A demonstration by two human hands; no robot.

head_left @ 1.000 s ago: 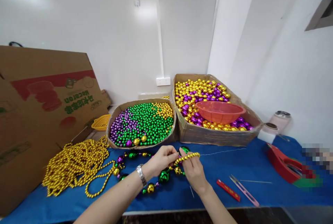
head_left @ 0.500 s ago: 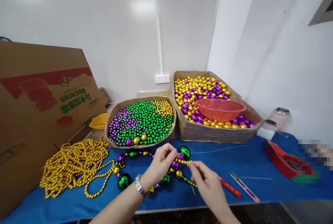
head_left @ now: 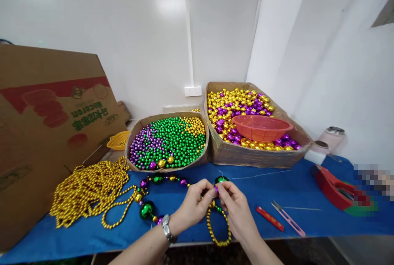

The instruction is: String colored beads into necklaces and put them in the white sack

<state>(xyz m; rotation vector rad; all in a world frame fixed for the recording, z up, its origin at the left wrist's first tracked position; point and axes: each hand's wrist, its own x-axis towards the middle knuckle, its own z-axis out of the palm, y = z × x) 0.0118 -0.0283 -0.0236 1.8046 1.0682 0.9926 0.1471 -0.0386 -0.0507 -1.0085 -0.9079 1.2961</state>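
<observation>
My left hand point(head_left: 198, 200), with a metal watch on its wrist, pinches a beaded necklace near a purple bead point(head_left: 216, 191). My right hand point(head_left: 237, 207) is closed at the same spot, its fingertips almost touching the left ones. A thin pale thread stands up above the fingertips; which fingers grip it is hidden. Below the hands hangs a loop of small gold beads point(head_left: 219, 243). The necklace's larger green ball point(head_left: 147, 210) and other green, gold and purple beads lie on the blue cloth to the left. Another green ball point(head_left: 222, 179) shows just behind my fingers.
Boxes of small beads point(head_left: 204, 154) and larger beads point(head_left: 258, 160) stand behind, the latter bearing a red basket point(head_left: 261, 129). Gold bead strings point(head_left: 89, 193) are heaped left. Right are a red-handled tool point(head_left: 270, 218), pink snips point(head_left: 289, 220) and a red tape dispenser point(head_left: 331, 189).
My hands have come together. The gold bead string, earlier stretched between them, now hangs as a loop under them. The right hand has moved up and in to the left.
</observation>
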